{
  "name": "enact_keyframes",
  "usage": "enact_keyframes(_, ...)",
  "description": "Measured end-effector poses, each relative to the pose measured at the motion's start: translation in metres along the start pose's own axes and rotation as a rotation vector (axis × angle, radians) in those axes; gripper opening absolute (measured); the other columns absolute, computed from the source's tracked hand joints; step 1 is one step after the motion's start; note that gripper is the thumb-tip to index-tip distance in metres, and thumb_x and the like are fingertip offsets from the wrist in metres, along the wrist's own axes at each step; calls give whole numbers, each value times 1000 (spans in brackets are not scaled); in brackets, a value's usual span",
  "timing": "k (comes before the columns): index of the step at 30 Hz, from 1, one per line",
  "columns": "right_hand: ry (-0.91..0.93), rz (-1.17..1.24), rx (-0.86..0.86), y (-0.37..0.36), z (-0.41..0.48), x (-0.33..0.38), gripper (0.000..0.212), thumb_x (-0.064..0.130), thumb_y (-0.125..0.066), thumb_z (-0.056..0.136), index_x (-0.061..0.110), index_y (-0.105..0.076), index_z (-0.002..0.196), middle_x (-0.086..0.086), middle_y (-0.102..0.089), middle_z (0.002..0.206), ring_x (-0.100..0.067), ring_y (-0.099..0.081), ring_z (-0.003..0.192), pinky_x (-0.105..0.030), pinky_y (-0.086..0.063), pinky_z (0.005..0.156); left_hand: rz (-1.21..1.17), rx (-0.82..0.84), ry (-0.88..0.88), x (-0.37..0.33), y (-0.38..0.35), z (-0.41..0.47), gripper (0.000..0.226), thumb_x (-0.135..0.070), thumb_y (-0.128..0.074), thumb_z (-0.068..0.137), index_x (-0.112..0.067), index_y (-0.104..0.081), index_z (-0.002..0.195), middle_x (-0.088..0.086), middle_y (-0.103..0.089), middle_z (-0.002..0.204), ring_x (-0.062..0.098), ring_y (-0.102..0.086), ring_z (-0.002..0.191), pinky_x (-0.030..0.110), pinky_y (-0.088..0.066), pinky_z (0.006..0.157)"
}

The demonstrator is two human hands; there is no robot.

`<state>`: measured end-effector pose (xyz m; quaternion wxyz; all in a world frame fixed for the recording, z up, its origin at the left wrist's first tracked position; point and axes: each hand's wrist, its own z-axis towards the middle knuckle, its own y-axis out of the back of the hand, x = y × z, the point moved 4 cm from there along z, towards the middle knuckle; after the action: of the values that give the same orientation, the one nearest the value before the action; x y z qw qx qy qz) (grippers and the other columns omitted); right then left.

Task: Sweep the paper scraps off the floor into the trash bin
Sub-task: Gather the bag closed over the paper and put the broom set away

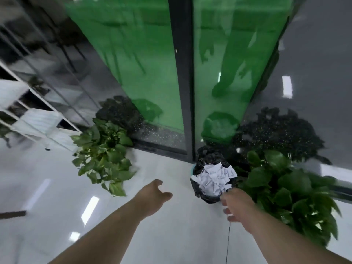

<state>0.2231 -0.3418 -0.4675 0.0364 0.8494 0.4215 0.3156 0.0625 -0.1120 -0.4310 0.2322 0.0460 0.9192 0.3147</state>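
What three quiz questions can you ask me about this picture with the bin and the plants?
1. True or false: the paper scraps lie inside the trash bin.
2. What stands just right of the bin? A) a chair B) a leafy plant C) a box
3. Fill the gap: the bag lining the bin is coloured ____.

Key: 1 true; 2 B; 3 black.
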Motion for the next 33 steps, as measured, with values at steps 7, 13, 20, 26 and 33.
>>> enact_keyframes(7,388,-322,154,-4,-233,154,22,21,-51,96,21,-51,75,-5,-59,80,-21,-59,68,-33,-56,68,-252,-256,-75,-1,164,-251,56,-45,-68,74,-19,-62,123,6,-73,113,26,-71,100,42,-60,89)
enact_keyframes(13,565,-321,423,-81,-442,205,7,9,-49,93,16,-48,92,-11,-45,73,-16,-37,49,-18,-28,46,-429,-626,-32,62,234,-478,50,-40,-68,90,-21,-53,134,-1,-73,99,21,-72,95,37,-58,86)
enact_keyframes(20,751,-589,803,-203,-684,126,15,15,-49,95,8,-52,109,-8,-44,76,-20,-33,57,-24,-24,52,-615,-951,176,218,211,-723,52,-35,-66,96,-18,-52,143,2,-71,112,14,-70,90,27,-56,73)
enact_keyframes(26,825,-858,1041,-290,-848,-60,10,17,-43,100,16,-50,93,-6,-50,78,-21,-44,59,-19,-35,44,-744,-1155,433,356,89,-927,52,-39,-67,94,-17,-53,139,1,-73,102,16,-74,85,26,-55,64)
enact_keyframes(33,942,-1113,1240,-345,-971,-309,9,22,-58,95,16,-59,101,-12,-66,92,-26,-61,63,-27,-46,54,-1022,-1283,693,458,-120,-1108,49,-31,-65,97,-12,-50,140,6,-71,103,18,-64,78,23,-46,59)
